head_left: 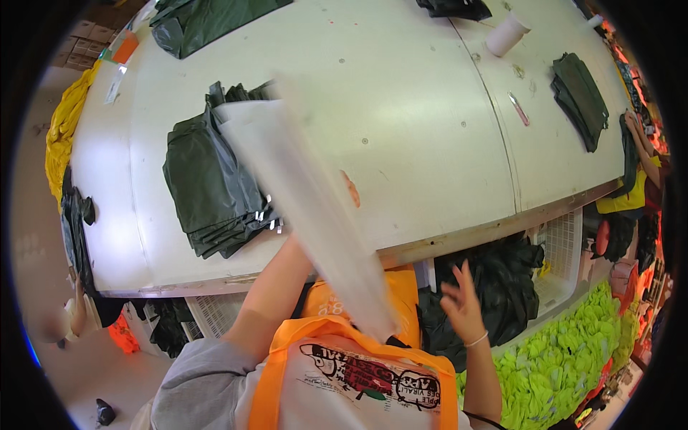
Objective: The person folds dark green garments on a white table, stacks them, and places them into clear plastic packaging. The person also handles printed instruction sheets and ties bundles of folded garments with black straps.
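head view:
step: looks like bagging stage; clear plastic bag (308, 208) swung up, blurred, above table edge.
L hand (350, 190): mostly hidden behind bag, grip can't tell.
R hand (462, 301): fingers spread, empty, below table rim.
next: prob. needs R hand to open bag mouth.
around: dark folded stack (211, 186) just L of bag; white table (401, 107); paper roll (506, 34) far off.
in way: bag blocks view of stack edge.

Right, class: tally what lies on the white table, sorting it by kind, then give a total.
Piles of dark green folded items: 4, namely near pile, top-left pile, top-middle pile, right pile
White roll: 1
Pen-like tool: 1
Total: 6
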The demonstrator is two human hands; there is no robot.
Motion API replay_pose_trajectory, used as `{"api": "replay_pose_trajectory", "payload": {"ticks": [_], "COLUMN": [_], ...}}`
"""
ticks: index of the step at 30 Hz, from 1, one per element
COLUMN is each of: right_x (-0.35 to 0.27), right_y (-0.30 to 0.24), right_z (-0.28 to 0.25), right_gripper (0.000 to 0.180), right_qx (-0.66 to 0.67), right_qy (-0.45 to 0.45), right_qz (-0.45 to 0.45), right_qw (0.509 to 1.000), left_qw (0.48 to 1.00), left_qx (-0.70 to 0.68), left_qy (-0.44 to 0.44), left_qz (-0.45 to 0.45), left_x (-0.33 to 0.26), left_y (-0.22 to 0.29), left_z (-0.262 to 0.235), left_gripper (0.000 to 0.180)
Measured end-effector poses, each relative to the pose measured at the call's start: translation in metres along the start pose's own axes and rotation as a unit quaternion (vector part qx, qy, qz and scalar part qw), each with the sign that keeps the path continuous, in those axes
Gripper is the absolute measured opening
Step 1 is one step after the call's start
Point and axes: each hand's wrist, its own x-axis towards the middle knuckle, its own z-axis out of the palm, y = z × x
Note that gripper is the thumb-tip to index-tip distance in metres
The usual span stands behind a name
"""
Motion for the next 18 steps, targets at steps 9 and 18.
{"api": "replay_pose_trajectory", "payload": {"ticks": [9,18], "right_x": [0.145,0.261], "right_y": [-0.135,-0.082], "right_z": [0.021,-0.019], "right_gripper": [0.042,0.034], "right_qx": [-0.004,-0.049], "right_qy": [0.027,-0.012], "right_qz": [-0.276,-0.343], "right_qw": [0.961,0.938], "left_qw": [0.867,0.837], "left_qx": [0.252,0.43], "left_qy": [0.373,0.239], "left_qz": [0.212,0.239], "left_x": [0.046,0.065], "left_y": [0.009,0.013], "left_z": [0.016,0.004], "left_gripper": [0.047,0.043]}}
